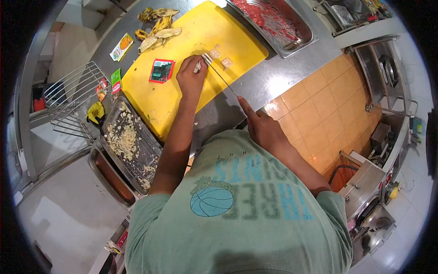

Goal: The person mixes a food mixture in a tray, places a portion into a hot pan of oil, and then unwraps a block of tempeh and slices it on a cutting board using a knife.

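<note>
My right hand [265, 130] is closed round the handle of a knife [223, 80]. The long thin blade reaches up and left over the yellow cutting board [219, 23]. My left hand [191, 74] is above the board with its fingers curled round a small whitish piece [197, 67], whose kind I cannot make out. Pale strips [207, 58] touch or lie by the blade's tip, beside the left fingertips. Just right of them lie small pinkish-beige square blocks [226, 63]. A red-edged dark packet [162, 71] lies on the board left of my left hand.
Plantain-like peels [160, 34] lie at the board's upper left edge. A metal pan with red residue [292, 27] stands at upper right. At left are a tray of chopped pale food [123, 132], a yellow-white packet [122, 47], a green packet [116, 81] and a wire rack [75, 98].
</note>
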### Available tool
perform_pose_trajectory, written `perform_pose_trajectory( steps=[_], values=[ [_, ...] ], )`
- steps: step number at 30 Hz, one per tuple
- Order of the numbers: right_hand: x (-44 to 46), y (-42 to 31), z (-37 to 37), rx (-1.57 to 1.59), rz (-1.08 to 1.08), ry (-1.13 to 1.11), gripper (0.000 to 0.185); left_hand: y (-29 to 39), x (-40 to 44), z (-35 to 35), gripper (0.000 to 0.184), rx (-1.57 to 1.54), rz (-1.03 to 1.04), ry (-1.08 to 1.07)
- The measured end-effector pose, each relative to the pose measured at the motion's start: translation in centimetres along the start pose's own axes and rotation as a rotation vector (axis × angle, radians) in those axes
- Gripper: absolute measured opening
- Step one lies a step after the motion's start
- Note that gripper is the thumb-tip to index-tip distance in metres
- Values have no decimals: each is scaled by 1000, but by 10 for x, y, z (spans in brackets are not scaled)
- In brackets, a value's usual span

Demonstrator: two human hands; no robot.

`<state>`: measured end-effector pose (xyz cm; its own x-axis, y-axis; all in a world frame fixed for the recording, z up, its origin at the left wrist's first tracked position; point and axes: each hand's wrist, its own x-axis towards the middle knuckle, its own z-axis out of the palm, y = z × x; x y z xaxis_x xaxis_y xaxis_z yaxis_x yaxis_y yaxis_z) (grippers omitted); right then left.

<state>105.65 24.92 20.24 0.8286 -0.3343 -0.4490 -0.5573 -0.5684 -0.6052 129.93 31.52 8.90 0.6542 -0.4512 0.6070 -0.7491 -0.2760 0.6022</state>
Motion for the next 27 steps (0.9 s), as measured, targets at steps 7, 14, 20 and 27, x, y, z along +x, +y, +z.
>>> perform_pose_trajectory(
  steps=[7,14,20,27],
  values=[
    [0,6,1,50,-32,-2,64,-1,0,0,15,-10,-6,-17],
    [8,9,0,52,-48,7,65,0,1,0,15,-14,-43,-25],
    [41,22,18,60,-68,50,64,2,2,1,14,-8,-32,0],
    [35,20,20,20,-68,95,62,3,0,-3,12,-14,-54,-46]
  ],
)
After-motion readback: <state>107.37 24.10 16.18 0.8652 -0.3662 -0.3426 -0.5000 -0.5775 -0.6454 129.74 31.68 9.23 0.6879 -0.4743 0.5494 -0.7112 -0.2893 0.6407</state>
